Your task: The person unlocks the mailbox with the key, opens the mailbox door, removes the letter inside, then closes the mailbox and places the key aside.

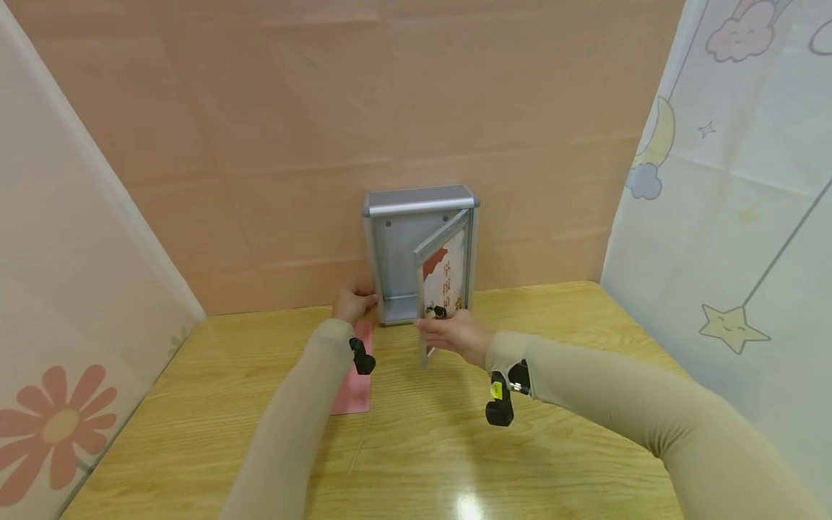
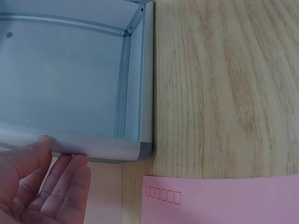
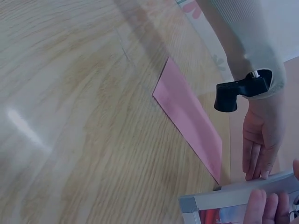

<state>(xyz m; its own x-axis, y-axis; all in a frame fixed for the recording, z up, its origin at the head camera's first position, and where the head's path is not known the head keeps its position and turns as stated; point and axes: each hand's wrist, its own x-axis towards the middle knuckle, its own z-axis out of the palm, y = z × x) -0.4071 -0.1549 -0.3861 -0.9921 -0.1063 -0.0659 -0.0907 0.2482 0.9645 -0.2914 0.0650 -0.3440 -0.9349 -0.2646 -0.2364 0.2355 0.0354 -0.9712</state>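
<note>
A grey metal letter box stands upright at the back of the table, its front door swung outward on the right side. The door carries red lettering and a small black lock part. My left hand holds the lower left side edge of the box; in the left wrist view the thumb lies on the frame and the fingers touch the outer side. My right hand grips the door's free edge near its bottom. The box interior looks bare where visible.
A pink envelope lies flat on the wooden table, partly under the left forearm. Behind the box hangs a peach cloth. Patterned white sheets stand at both sides.
</note>
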